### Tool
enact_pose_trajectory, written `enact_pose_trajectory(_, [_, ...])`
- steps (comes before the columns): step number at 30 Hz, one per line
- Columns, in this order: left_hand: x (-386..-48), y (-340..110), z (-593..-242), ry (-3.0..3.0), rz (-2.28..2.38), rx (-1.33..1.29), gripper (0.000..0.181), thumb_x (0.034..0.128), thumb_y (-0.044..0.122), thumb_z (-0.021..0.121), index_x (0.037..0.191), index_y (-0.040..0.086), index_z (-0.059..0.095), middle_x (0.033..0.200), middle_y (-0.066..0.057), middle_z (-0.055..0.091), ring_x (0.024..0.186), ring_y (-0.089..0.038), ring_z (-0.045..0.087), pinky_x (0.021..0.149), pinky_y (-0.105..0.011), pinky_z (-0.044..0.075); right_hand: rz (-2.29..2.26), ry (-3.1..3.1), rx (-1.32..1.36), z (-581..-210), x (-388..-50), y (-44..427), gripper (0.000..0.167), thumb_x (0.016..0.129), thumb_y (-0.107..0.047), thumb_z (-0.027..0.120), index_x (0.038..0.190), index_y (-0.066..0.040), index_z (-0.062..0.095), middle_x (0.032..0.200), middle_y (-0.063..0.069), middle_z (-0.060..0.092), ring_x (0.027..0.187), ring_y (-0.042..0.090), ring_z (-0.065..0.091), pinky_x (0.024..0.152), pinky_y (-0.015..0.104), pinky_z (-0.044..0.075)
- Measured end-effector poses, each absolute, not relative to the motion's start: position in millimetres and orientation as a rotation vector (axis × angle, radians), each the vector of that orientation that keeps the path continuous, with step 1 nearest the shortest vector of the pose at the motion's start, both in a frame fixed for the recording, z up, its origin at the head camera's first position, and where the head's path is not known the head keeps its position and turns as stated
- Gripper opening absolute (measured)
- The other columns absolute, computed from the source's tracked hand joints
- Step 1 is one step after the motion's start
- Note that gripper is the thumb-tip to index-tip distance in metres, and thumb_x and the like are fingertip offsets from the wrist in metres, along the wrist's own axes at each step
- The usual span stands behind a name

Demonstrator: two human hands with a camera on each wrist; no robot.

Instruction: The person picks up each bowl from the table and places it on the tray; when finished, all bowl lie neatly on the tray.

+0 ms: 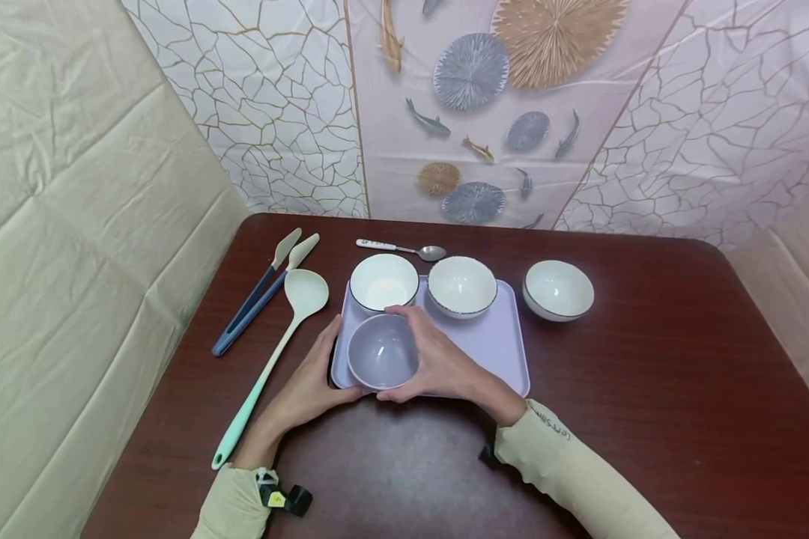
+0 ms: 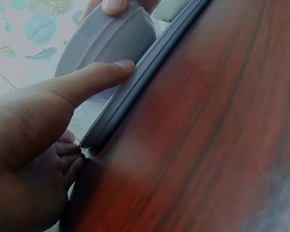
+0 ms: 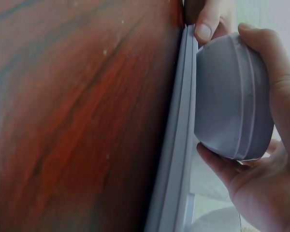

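A lavender-grey bowl [image 1: 381, 353] stands at the front left of a lilac tray [image 1: 495, 346]. My right hand [image 1: 438, 361] grips this bowl from its right side, thumb at the near side and fingers at the far rim. At the tray's front left corner, my left hand [image 1: 310, 385] holds the tray, its thumb [image 2: 104, 77] on the front rim and its other fingers along the left side. Two white bowls with dark rims, one at the back left [image 1: 384, 281] and one beside it [image 1: 462, 287], sit toward the tray's far edge.
Right of the tray is another white bowl [image 1: 558, 290]. Behind it lies a spoon [image 1: 431, 253] with a patterned handle. A long ladle [image 1: 306, 292] with a green handle and blue-handled tongs [image 1: 256, 301] lie on the left of the brown table [image 1: 667, 359].
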State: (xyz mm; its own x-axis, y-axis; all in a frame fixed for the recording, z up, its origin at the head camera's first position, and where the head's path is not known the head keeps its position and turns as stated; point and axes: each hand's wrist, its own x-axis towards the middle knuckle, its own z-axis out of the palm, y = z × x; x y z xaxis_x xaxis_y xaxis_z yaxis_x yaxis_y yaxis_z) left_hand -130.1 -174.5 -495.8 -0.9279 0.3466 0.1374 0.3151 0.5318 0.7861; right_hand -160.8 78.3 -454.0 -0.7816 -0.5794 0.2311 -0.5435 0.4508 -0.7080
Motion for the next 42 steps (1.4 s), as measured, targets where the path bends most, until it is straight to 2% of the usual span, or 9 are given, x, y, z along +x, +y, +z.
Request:
enact_pose_trajectory(10, [-129,-173,-495,2.724,1.376,0.603,0.118,0.0729,0.035,0.088,0.158,0.009,0.01,0.161,-0.009,0.013,0.143,-0.023,0.022,0.109,-0.049,0.027,-1.326,2.702,-0.894,-458,-153,69,0.116,0.053,-0.057,0.09,0.145,-0.015,0.031,0.133,0.003,0.042,0.115,0.013,0.047,0.094,0.035,0.043])
enact_pose_trajectory(18, [-129,-174,-496,2.729,1.372,0.636,0.117,0.0738,0.029,0.088,0.158,0.007,0.009,0.161,-0.011,0.013,0.143,-0.024,0.021,0.109,-0.049,0.027,-1.294,2.818,-0.764,-455,-143,58,0.123,0.052,-0.058,0.091,0.147,-0.01,0.028,0.13,0.007,0.041,0.114,0.016,0.047,0.094,0.035,0.043])
enact_pose_trajectory(24, [-130,-174,-497,2.725,1.363,0.631,0.118,0.0733,0.028,0.088,0.158,0.007,0.009,0.161,-0.012,0.013,0.143,-0.025,0.022,0.109,-0.049,0.028,-1.276,2.845,-0.796,-455,-140,57,0.123,0.055,-0.058,0.09,0.147,-0.007,0.026,0.132,0.01,0.039,0.116,0.018,0.046,0.096,0.035,0.042])
enact_pose_trajectory(33, [-131,-173,-496,2.721,1.371,0.637,0.117,0.0729,0.028,0.088,0.157,0.007,0.01,0.161,-0.012,0.013,0.143,-0.024,0.022,0.109,-0.048,0.027,-1.217,2.856,-0.873,-456,-141,62,0.123,0.057,-0.064,0.086,0.149,-0.009,0.024,0.133,0.009,0.038,0.116,0.017,0.047,0.094,0.036,0.045])
enact_pose_trajectory(42, [-129,-174,-495,2.718,1.387,0.607,0.118,0.0732,0.037,0.087,0.158,0.008,0.01,0.161,-0.009,0.015,0.142,-0.022,0.023,0.109,-0.049,0.028,-1.171,2.847,-0.896,-452,-142,74,0.123,0.058,-0.069,0.082,0.149,-0.009,0.025,0.14,0.007,0.037,0.119,0.016,0.046,0.094,0.037,0.045])
